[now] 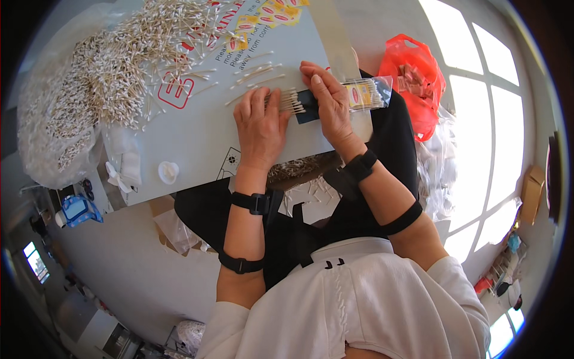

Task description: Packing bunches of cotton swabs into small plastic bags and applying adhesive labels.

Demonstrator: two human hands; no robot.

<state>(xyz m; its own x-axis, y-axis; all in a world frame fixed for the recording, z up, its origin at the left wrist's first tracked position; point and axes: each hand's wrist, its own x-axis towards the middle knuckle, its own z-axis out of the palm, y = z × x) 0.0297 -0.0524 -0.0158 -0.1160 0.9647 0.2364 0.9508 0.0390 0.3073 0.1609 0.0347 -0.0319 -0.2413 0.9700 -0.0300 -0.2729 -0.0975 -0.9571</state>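
My left hand (261,127) is closed on a row of cotton swabs (291,102), their white tips sticking out to the right past its fingers. A flat dark strip (307,107) lies between those tips and my right hand (332,109). That hand is turned on edge across the strip, with bent fingers and the thumb close to them; what is in its grasp is hidden. From under its far side a clear plastic packet of cotton swabs (375,93) with a yellow label reaches out to the right. Several loose swabs (256,73) lie just beyond my left hand.
A big heap of cotton swabs (113,78) spills from a clear bag at the table's left. Yellow labels (272,15) lie at the far side. Near the front left edge sits a small white dish (168,172). A red plastic bag (412,81) stands beyond the table's right edge.
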